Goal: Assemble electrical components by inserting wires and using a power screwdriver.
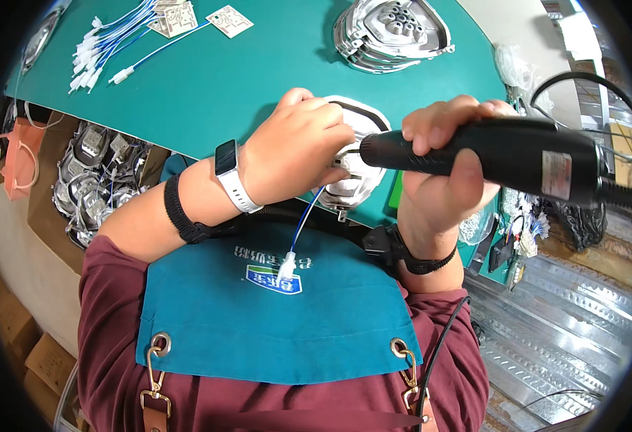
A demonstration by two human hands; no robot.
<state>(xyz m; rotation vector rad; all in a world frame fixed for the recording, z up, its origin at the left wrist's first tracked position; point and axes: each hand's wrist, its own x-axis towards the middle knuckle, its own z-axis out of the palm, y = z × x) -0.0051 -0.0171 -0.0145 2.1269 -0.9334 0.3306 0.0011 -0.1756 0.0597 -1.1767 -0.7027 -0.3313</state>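
Observation:
My right hand [445,162] grips a black electric screwdriver [503,147], held nearly level with its bit pointing left. The bit reaches over a silver metal lamp housing [359,189] at the near edge of the green table. My left hand [298,147] lies on the same housing with its fingers curled in beside the bit; what they pinch, if anything, is hidden. From under that hand a blue and white wire [306,216] hangs over the table edge, ending in a white connector [287,266] in front of my teal apron.
Stacked metal housings [395,36] stand at the far side of the green table [208,93]. Far left lie white-tipped wires [96,54] and square circuit boards [229,21]. A cardboard box [50,223] of housings is below left. The screwdriver's cable [618,193] runs off right.

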